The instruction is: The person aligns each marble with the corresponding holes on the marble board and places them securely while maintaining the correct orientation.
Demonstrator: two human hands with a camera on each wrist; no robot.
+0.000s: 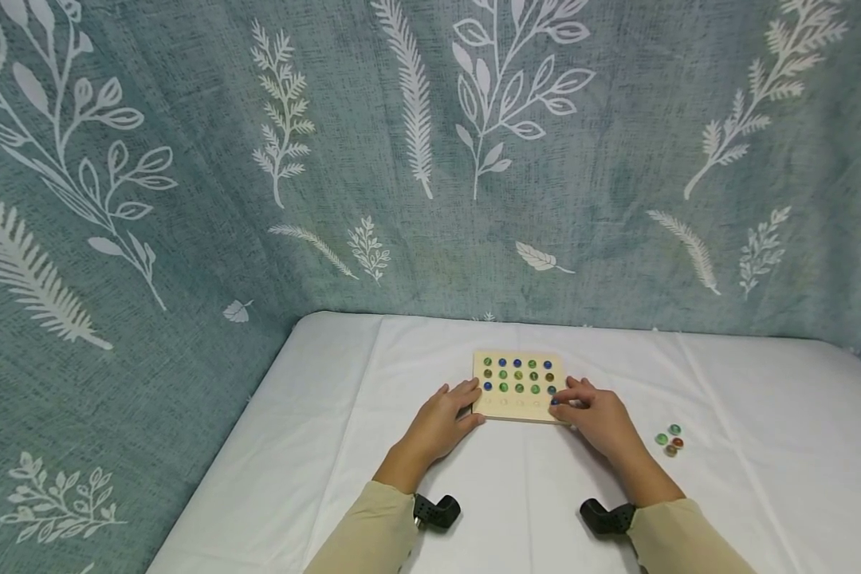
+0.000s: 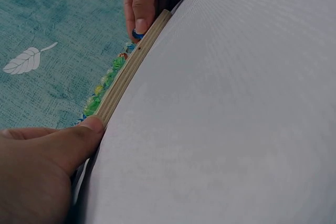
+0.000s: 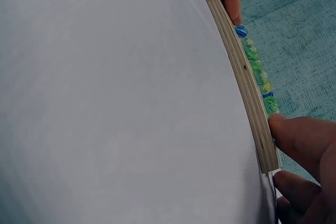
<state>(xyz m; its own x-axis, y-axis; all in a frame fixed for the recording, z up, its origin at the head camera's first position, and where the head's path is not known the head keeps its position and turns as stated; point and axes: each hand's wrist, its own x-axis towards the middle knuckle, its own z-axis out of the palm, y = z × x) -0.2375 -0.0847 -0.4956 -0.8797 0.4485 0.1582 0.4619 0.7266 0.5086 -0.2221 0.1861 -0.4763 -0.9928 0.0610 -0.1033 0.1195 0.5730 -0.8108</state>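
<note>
A square wooden board (image 1: 498, 406) lies on the white table, with three rows of blue and green marbles (image 1: 518, 375) in its holes; the front row is mostly bare. My left hand (image 1: 465, 400) rests with relaxed fingers against the board's left front corner, its thumb (image 2: 84, 132) touching the edge (image 2: 128, 72). At the front right corner my right hand (image 1: 564, 399) pinches a blue marble (image 1: 554, 401), seen under a fingertip in the left wrist view (image 2: 137, 35). In the right wrist view the board's edge (image 3: 247, 77) runs between both hands.
Three loose marbles (image 1: 670, 440) lie on the white cloth (image 1: 516, 494) to the right of my right hand. A teal leaf-patterned curtain (image 1: 430, 159) closes off the back and left side. The table's left edge (image 1: 222, 454) runs diagonally.
</note>
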